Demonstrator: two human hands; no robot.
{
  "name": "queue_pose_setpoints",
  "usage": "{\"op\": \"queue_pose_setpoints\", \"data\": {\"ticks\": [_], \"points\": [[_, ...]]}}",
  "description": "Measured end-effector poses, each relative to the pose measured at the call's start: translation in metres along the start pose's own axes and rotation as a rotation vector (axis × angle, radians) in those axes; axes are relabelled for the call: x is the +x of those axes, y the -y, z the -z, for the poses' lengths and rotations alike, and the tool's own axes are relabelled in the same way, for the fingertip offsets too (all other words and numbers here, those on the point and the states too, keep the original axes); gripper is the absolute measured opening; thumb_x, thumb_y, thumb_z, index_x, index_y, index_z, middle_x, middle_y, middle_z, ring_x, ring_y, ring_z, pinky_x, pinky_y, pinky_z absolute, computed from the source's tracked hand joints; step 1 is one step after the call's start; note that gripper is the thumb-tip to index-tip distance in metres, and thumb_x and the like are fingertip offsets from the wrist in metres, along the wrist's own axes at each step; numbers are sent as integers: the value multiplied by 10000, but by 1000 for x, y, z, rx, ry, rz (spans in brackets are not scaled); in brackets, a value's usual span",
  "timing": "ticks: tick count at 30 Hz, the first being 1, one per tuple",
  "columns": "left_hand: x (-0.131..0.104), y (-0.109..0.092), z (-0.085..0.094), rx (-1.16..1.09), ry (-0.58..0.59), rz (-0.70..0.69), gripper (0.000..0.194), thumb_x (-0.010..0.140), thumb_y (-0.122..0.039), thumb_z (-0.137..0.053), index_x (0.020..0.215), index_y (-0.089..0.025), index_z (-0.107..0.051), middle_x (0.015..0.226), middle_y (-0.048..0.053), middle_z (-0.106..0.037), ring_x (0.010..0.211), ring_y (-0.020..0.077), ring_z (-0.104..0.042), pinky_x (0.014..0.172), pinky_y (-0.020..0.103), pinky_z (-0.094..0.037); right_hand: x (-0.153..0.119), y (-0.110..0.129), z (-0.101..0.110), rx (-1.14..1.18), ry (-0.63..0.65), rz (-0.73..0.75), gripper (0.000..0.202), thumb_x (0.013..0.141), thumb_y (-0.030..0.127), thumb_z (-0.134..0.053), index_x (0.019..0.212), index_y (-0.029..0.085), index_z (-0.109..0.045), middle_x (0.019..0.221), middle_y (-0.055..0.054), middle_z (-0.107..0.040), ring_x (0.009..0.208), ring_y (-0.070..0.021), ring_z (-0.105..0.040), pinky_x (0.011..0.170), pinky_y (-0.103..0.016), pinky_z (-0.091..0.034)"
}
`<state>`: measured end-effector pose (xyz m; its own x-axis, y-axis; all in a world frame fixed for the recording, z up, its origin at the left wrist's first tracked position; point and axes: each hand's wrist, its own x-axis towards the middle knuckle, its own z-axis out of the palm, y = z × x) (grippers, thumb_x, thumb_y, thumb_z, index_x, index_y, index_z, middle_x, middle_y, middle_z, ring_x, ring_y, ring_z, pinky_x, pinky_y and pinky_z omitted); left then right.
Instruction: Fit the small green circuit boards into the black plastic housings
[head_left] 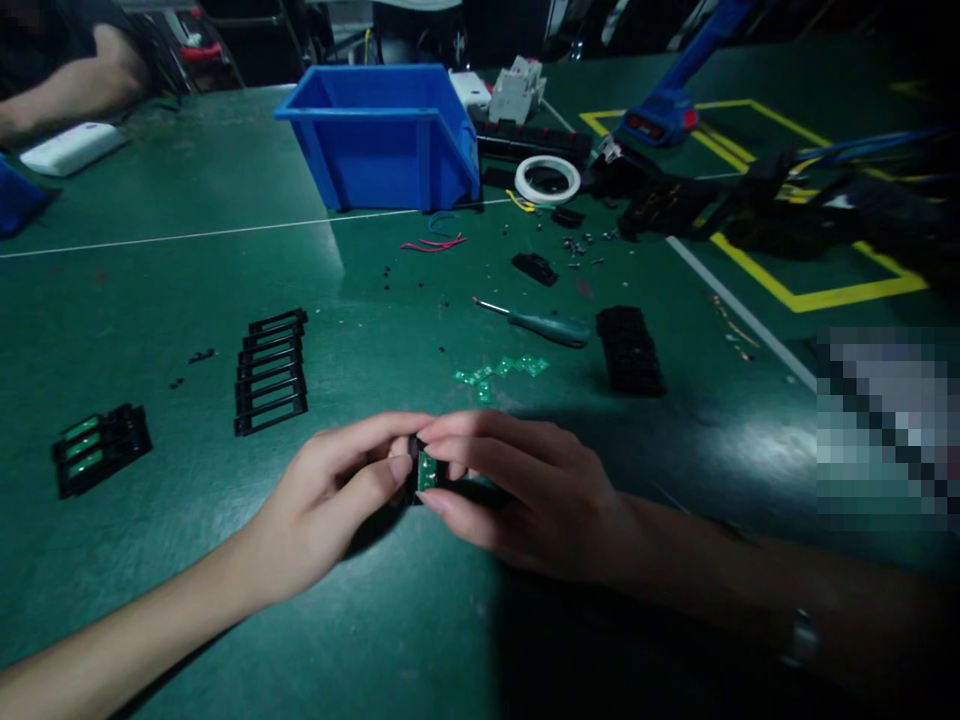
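Note:
Both hands meet over the green table, around a small black part with a green circuit board (pixel 427 472) in it. My left hand (pixel 337 492) grips the black part from the left, thumb on its near side. My right hand (pixel 525 490) has thumb and fingertips closed on the board's ends from the right. Fingers hide much of the part. Just beyond lie several small green boards (pixel 502 372). To the left are a row of black frames (pixel 271 372) and a black piece holding green boards (pixel 101 448). A stack of black parts (pixel 630 350) lies to the right.
Beyond the hands lie a screwdriver (pixel 551 327), pink wires (pixel 435 244) and loose screws (pixel 576 245). A blue bin (pixel 382 150), a white tape roll (pixel 547 181) and a blue power tool (pixel 664 115) are farther back. Another person's arm (pixel 82 90) rests at upper left.

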<state>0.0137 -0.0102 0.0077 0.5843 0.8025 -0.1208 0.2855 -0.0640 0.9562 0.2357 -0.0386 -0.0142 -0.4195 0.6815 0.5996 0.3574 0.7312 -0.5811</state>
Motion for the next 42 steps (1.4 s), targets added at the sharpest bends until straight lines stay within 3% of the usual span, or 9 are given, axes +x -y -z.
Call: {"op": "queue_pose_setpoints", "data": {"ticks": [6, 22, 26, 31, 37, 42], "points": [[1, -1, -2, -16, 12, 10, 373, 983, -380, -614, 1336, -261, -637, 948, 7, -695, 825, 155, -632, 711, 233, -484, 2, 1, 1, 34, 16, 5, 199, 926, 145, -690, 1111, 90, -641, 1135, -121, -724, 1046, -166, -716, 963, -229, -575], [2, -1, -1, -29, 30, 25, 361, 980, -323, -623, 1339, -288, -632, 1030, 16, -719, 874, 168, -641, 780, 253, -498, 1, 2, 2, 33, 18, 15, 195, 953, 150, -667, 1141, 117, -629, 1179, -122, -722, 1102, -158, -701, 1010, -240, -568], [3, -4, -2, -101, 23, 54, 364, 953, -334, -659, 1308, -258, -644, 1083, 40, -729, 928, 190, -654, 828, 271, -512, 4, 2, 4, 42, 44, 24, 187, 969, 157, -649, 1152, 123, -625, 1181, -124, -721, 1115, -156, -696, 1023, -245, -561], [7, -10, -1, -197, -2, 87, 401, 902, -303, -728, 1284, -214, -646, 999, 45, -718, 845, 159, -639, 744, 232, -507, 5, 0, 6, 29, 55, 37, 216, 977, 164, -644, 1187, 130, -608, 1173, -118, -718, 1141, -156, -687, 1017, -241, -561], [10, -10, -3, -475, 71, 154, 377, 914, -262, -719, 1275, -212, -624, 990, 49, -692, 813, 154, -680, 766, 272, -553, 6, -3, 6, -17, -35, 83, 255, 938, 161, -694, 1181, 154, -620, 1139, -102, -736, 1086, -168, -717, 985, -258, -590], [9, -4, -7, -632, 111, 183, 354, 910, -256, -722, 1248, -162, -673, 923, 85, -728, 736, 175, -702, 689, 289, -571, 7, -4, 6, -79, -75, 152, 231, 932, 168, -695, 1143, 140, -605, 1103, -117, -742, 1063, -179, -730, 935, -269, -615]]}}
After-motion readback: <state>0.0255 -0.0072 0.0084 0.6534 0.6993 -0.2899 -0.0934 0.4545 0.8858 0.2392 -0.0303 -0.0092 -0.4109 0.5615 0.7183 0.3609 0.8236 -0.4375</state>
